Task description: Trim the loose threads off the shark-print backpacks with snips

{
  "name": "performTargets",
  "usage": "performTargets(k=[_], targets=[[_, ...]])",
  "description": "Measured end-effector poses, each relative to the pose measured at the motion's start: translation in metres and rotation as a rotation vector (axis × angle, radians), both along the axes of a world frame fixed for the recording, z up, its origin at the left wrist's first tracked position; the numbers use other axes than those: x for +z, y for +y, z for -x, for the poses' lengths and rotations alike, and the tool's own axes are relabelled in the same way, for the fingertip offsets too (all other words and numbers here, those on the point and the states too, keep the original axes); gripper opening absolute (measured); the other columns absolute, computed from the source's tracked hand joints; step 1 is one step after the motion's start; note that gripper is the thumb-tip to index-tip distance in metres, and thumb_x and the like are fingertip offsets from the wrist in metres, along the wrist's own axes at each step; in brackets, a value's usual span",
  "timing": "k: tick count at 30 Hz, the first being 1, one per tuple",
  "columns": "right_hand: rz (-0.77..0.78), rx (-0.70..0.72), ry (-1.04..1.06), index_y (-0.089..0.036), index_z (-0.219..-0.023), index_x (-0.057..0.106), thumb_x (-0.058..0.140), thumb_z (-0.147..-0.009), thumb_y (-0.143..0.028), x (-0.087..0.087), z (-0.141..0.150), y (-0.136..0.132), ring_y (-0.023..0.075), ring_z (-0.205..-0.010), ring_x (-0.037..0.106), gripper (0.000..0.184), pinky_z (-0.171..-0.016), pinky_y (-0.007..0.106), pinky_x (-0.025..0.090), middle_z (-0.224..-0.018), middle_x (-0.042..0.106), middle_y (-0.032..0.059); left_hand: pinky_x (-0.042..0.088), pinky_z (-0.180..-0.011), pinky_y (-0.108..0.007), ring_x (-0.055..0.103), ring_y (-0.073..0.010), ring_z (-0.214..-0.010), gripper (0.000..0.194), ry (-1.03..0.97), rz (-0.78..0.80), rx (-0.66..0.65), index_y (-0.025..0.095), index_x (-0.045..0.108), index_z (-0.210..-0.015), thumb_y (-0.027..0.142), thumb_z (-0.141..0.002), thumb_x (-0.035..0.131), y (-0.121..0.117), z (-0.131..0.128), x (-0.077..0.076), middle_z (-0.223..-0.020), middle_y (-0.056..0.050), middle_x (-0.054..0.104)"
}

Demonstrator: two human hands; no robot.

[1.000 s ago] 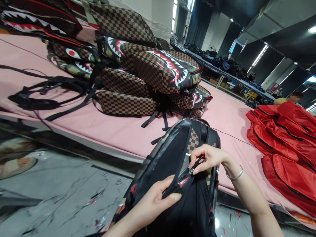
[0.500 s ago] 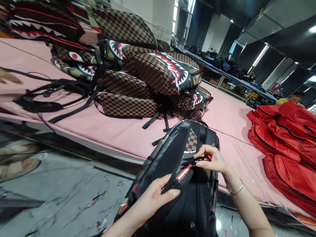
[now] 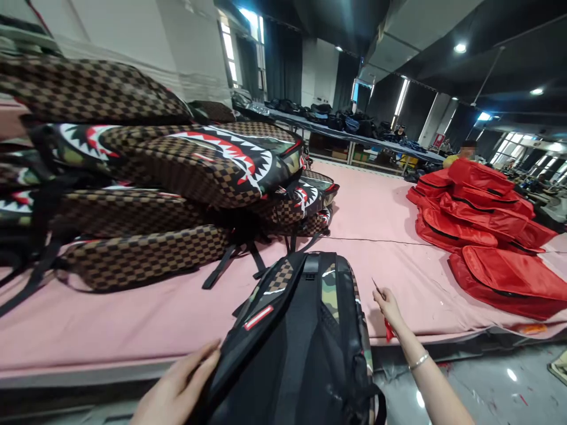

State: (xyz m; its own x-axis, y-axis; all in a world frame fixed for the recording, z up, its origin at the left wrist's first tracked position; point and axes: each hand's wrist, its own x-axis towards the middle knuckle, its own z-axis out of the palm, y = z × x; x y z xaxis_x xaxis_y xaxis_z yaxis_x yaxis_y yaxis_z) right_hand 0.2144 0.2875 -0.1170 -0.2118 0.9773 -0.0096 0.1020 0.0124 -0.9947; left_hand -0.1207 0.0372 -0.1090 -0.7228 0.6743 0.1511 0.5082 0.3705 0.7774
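1. Backpack (image 3: 287,366): in the head view it stands at the near edge of the table (image 3: 354,260), back panel towards the wearer, top leaning to the far side.

2. The left hand (image 3: 179,386) touches the pack's near left edge, by the strap (image 3: 248,348). Its fingers are bent and close together; whether they pinch fabric I cannot tell, as the contact is partly hidden.

3. The right hand (image 3: 388,308) is apart from the pack, just right of it, its fingers narrowed on a slim, pointed tool (image 3: 378,288). Something red (image 3: 388,330) hangs below that hand (too small to name).

4. The pack will probably handle as light but bulky: soft, padded back, somewhat firmer rim, little that could break. Its smooth, shiny side might slip a little under a flat palm.

5. For lifting, the top handle (image 3: 311,258) looks the surest hold; for steadying, the padded strap or left rim. Pulling on one loose strap would likely twist it.

6. Checked bags (image 3: 195,171) are heaped to the left, red bags (image 3: 482,215) to the far right.
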Motion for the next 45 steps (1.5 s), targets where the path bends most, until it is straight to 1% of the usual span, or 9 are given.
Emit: performTargets(k=[5,8,13,21,24,27,32,38,45], targets=[[0.136,0.004,0.009,-0.012,-0.068,0.056,0.064,-0.058,-0.060,-0.024,0.016,-0.006,0.0073,-0.036,0.038,0.050,-0.034,0.019,0.027,-0.046,0.047,-0.0043,0.036,-0.097,-0.052,0.054,-0.0361,-0.108,0.040,-0.408,0.061,0.040,0.022,0.066,-0.071,0.058,-0.055,0.058,0.001,0.027,-0.005,-0.094,-0.009,0.071],[0.139,0.082,0.059,-0.010,-0.080,0.062,0.062,-0.062,-0.059,-0.032,0.037,-0.017,0.0143,-0.052,0.056,0.052,-0.046,0.022,0.042,-0.059,0.061,0.0017,0.032,-0.101,-0.049,0.052,-0.0383,-0.110,0.052,-0.608,0.018,-0.192,0.019,0.067,-0.064,0.066,-0.041,0.063,0.010,0.014,-0.012,-0.092,-0.012,0.071],[0.225,0.070,0.072,-0.009,-0.090,0.065,0.074,-0.052,-0.050,-0.047,0.036,-0.016,0.0256,-0.085,0.063,0.057,-0.070,0.028,0.050,-0.082,0.070,0.0069,0.038,-0.099,-0.042,0.054,-0.0317,-0.109,0.063,-0.629,-0.131,-0.283,0.017,0.068,-0.097,0.056,-0.048,0.070,0.017,-0.010,-0.012,-0.110,-0.008,0.065],[-0.172,-0.275,0.136,-0.009,-0.096,0.062,0.069,-0.061,-0.051,0.060,0.016,-0.037,0.0261,-0.086,0.062,0.056,-0.072,0.031,0.051,-0.090,0.068,0.0096,0.030,-0.105,-0.045,0.044,-0.0307,-0.120,0.062,-0.415,-0.316,-0.392,0.017,0.061,-0.110,0.052,-0.060,0.066,0.057,0.011,0.072,-0.125,-0.010,0.055],[-0.311,-0.438,0.154,-0.009,-0.107,0.060,0.071,-0.063,-0.044,0.070,0.040,-0.065,0.0278,-0.093,0.061,0.057,-0.079,0.035,0.051,-0.102,0.066,0.0142,0.037,-0.099,-0.044,0.053,-0.0300,-0.110,0.049,-0.435,-0.435,-0.198,0.014,0.063,-0.099,0.051,-0.067,0.057,0.090,0.013,0.111,-0.113,-0.012,0.062],[-0.276,-0.384,0.215,-0.015,-0.116,0.057,0.070,-0.067,-0.039,0.037,0.069,-0.090,0.0282,-0.106,0.056,0.056,-0.084,0.036,0.051,-0.116,0.060,0.0131,0.041,-0.096,-0.042,0.054,-0.0262,-0.106,0.046,-0.349,-0.702,0.118,0.014,0.057,-0.104,0.049,-0.077,0.045,0.106,-0.020,0.129,-0.114,-0.012,0.059],[-0.296,-0.174,0.234,-0.022,-0.113,0.061,0.070,-0.067,-0.036,-0.009,0.091,-0.122,0.0292,-0.112,0.052,0.049,-0.085,0.040,0.052,-0.118,0.059,0.0094,0.034,-0.101,-0.038,0.048,-0.0222,-0.111,0.034,0.088,-0.750,0.138,0.018,0.050,-0.110,0.039,-0.084,0.043,0.092,-0.095,0.119,-0.111,-0.009,0.054],[-0.334,-0.168,0.226,-0.020,-0.117,0.058,0.065,-0.074,-0.033,0.007,0.078,-0.128,0.0268,-0.116,0.049,0.046,-0.095,0.041,0.044,-0.123,0.056,0.0107,0.042,-0.091,-0.036,0.051,-0.0221,-0.103,0.027,0.267,-0.777,0.110,0.017,0.050,-0.105,0.031,-0.081,0.053,0.069,-0.121,0.116,-0.104,-0.009,0.052],[-0.306,-0.104,0.239,-0.020,-0.120,0.056,0.055,-0.082,-0.035,0.021,0.062,-0.125,0.0257,-0.119,0.046,0.041,-0.102,0.046,0.035,-0.127,0.053,0.0107,0.051,-0.067,-0.030,0.058,-0.0166,-0.074,0.017,0.287,-0.625,-0.291,0.019,0.054,-0.092,0.032,-0.080,0.056,0.070,-0.165,0.132,-0.085,-0.005,0.058]])
